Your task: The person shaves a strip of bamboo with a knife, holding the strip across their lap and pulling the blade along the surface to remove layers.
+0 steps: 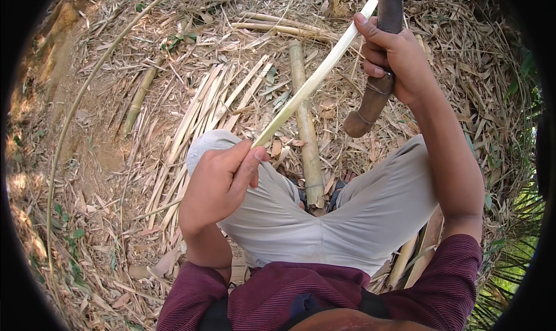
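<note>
My left hand (217, 183) pinches the lower end of a pale split-bamboo strip (313, 82) above my left knee. The strip slants up and away to the right, and its far end passes by the thumb of my right hand (402, 61). That hand is closed around a machete where its dark blade (391, 6) meets the brown wooden handle (370, 108). Wire rings bind the handle, whose butt points down toward my right knee. The blade's tip runs out of the picture at the top.
Between my feet lies a bamboo pole (305, 128). Many pale split strips (188, 122) are piled beside my left knee. A shorter bamboo piece (142, 93) and a long thin curved stem (72, 108) lie farther left. Dry leaves and shavings cover the ground; green fronds (515, 267) stand at right.
</note>
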The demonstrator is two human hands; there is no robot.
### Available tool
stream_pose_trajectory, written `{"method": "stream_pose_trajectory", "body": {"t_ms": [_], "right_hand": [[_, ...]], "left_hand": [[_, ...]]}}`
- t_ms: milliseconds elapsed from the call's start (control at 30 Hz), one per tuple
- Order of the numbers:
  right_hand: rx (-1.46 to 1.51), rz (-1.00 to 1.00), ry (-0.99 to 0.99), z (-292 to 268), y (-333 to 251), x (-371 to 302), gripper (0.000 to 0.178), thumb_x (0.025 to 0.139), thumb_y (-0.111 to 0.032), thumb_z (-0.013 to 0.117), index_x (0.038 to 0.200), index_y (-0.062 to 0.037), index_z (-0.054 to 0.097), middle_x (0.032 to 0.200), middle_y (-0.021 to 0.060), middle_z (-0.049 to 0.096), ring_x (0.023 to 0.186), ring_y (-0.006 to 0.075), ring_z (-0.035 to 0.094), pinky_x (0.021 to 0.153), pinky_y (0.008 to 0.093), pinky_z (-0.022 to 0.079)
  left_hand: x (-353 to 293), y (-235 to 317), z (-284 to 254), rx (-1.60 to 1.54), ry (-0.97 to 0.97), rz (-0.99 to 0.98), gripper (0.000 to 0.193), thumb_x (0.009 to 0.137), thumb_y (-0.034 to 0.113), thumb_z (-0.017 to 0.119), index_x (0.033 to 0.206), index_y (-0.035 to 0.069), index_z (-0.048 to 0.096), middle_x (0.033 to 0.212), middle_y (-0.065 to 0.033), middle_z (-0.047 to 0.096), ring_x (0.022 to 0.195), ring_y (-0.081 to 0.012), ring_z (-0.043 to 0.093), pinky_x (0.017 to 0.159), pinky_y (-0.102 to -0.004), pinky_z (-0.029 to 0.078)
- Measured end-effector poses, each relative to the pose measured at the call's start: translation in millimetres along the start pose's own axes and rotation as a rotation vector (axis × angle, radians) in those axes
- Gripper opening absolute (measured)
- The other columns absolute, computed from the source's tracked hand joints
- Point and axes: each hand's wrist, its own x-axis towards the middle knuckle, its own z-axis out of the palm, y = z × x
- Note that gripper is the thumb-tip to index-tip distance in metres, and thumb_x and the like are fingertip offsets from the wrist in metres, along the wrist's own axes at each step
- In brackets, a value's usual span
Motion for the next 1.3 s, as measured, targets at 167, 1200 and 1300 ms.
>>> {"method": "stream_pose_trajectory", "body": {"t_ms": [167, 1200, 1300], "right_hand": [[-0.478, -0.114, 0.143, 19, -3, -11, 0.047, 0.1, -0.047, 0.052, 0.083, -0.0051, 0.063, 0.056, -0.0088, 0.032, 0.045, 0.0037, 0.027, 0.042, 0.0265, 0.027], [-0.866, -0.769, 0.096, 2, 27, -28, 0.065, 0.098, -0.059, 0.044, 0.064, -0.0037, 0.051, 0.052, 0.0085, 0.044, 0.045, 0.022, 0.044, 0.044, 0.0361, 0.036], [-0.956, -0.741, -0.078, 23, 33, -50, 0.063, 0.089, -0.065, 0.056, 0.069, -0.005, 0.053, 0.055, 0.0106, 0.05, 0.048, 0.0293, 0.055, 0.046, 0.0398, 0.044]], "left_hand": [[15, 3, 21, 0.06, 0.308, 0.087, 0.027, 0.102, 0.015, 0.051, 0.084, -0.001, 0.063, 0.053, -0.0056, 0.051, 0.045, -0.0093, 0.044, 0.044, -0.0309, 0.034], [38, 34, 64, -0.014, 0.571, 0.125, 0.024, 0.101, 0.013, 0.053, 0.082, -0.001, 0.058, 0.053, -0.0065, 0.048, 0.043, -0.0108, 0.04, 0.042, -0.031, 0.028], [40, 37, 57, -0.217, 0.381, 0.023, 0.022, 0.1, 0.016, 0.053, 0.085, 0.001, 0.057, 0.061, -0.0158, 0.055, 0.048, -0.0347, 0.052, 0.047, -0.0424, 0.038]]}}
